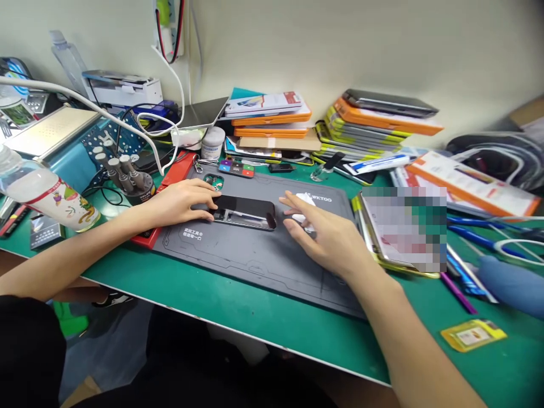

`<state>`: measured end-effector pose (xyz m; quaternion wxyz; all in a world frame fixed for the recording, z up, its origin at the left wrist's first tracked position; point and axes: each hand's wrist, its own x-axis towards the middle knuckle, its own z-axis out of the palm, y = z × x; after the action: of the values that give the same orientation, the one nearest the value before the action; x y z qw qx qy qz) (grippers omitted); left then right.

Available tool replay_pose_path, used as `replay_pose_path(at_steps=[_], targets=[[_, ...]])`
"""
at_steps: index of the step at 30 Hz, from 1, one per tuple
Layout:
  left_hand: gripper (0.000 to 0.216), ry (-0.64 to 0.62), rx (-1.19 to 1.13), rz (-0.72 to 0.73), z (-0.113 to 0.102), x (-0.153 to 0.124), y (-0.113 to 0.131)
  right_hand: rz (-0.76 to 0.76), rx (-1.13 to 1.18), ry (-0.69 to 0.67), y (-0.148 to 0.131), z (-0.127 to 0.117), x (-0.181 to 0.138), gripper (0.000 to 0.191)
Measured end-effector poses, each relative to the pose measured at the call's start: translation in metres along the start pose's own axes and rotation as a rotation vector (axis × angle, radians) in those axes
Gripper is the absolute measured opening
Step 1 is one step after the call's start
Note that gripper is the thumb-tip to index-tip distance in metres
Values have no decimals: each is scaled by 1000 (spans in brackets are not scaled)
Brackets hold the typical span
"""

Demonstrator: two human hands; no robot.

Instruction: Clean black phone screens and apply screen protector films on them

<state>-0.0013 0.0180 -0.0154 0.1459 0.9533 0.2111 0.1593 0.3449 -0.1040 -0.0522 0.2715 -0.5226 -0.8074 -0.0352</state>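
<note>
On the grey work mat [255,272] lies a phone [250,211], its dark glossy screen facing up and catching a bright reflection. My left hand [185,201] rests at the phone's left end, fingers spread, with the fingertips touching its edge. To the right of the phone is my right hand [327,232], apart from it, thumb and forefinger pointing toward it. A crumpled white tissue [305,198] shows between and behind the right fingers and seems to be held in them; the other fingers are partly hidden.
A red strip [181,170] edges the mat's left side. Left of it stand a screwdriver holder [138,190] and a bottle [53,192]. Orange boxes [272,122] are stacked behind. Flat devices [369,226], blue-handled tools [476,229] and a yellow packet [472,335] lie right.
</note>
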Motion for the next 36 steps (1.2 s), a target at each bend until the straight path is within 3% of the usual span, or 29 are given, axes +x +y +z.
replay_pose_path(at_steps=[5, 14, 28, 36], targets=[[26, 11, -21, -20, 0, 0, -2, 137, 165, -94, 2, 5, 5, 86], [21, 34, -39, 26, 7, 0, -2, 228, 399, -40, 6, 16, 3, 77], [19, -15, -69, -27, 2, 3, 9, 350, 408, -38, 3, 13, -1, 77], [26, 14, -90, -47, 4, 4, 2, 433, 472, -80, -3, 5, 4, 83]])
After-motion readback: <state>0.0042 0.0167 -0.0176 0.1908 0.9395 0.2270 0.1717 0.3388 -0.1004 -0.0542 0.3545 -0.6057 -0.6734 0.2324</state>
